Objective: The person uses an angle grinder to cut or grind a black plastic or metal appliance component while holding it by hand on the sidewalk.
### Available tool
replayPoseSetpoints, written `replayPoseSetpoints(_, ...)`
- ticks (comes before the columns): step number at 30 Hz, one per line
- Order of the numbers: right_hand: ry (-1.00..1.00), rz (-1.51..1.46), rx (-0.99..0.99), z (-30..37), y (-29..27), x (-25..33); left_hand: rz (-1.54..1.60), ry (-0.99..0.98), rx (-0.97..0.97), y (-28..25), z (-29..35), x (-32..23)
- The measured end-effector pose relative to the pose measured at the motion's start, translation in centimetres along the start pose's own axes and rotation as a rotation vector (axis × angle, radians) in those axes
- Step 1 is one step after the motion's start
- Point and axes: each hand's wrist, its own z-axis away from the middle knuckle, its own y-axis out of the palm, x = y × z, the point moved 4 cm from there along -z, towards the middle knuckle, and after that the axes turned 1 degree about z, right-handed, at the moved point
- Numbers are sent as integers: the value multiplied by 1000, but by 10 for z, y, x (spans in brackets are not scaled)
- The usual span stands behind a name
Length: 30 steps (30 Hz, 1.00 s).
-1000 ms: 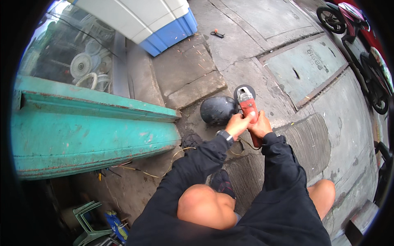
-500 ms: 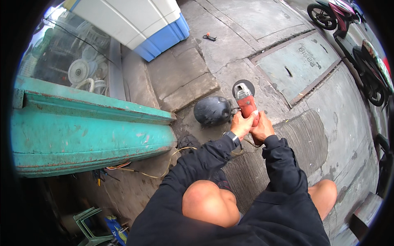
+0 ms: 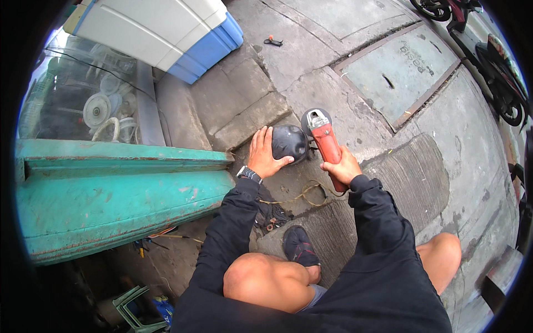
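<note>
My right hand (image 3: 345,166) is wrapped round the body of a red angle grinder (image 3: 327,147). Its metal head and dark disc (image 3: 323,114) point away from me, above the pavement. My left hand (image 3: 265,154) lies against the left side of a black, rounded metal casing (image 3: 290,142) that looks like a fridge compressor. Those fingers are stretched out, with the thumb apart and at the casing's near edge. Thin dark stubs stick out on the casing's right side, close to the grinder. A yellowish cord (image 3: 302,195) curls on the ground below the grinder.
A green painted ledge (image 3: 122,180) runs along the left. Beyond it stand a glass case (image 3: 89,83) and a white-and-blue box (image 3: 166,33). A concrete step (image 3: 244,105) lies ahead. Motorbikes (image 3: 499,77) stand at far right. My shoe (image 3: 301,246) is near the cord.
My left hand has let go of the grinder and moved left to the black casing. The right hand alone now holds the grinder. The view has shifted slightly.
</note>
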Motion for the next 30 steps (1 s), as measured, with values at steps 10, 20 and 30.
replayPoseSetpoints(10, -3, 14, 18, -5, -3, 4, -42, 25, -36, 5, 1, -5)
replayPoseSetpoints(20, -29, 42, 18, -10, -6, 6, -43, 29, -37, 5, 0, -7)
replayPoseSetpoints(30, -50, 49, 29, -16, -11, 16, -70, 53, -7, 7, 1, -2)
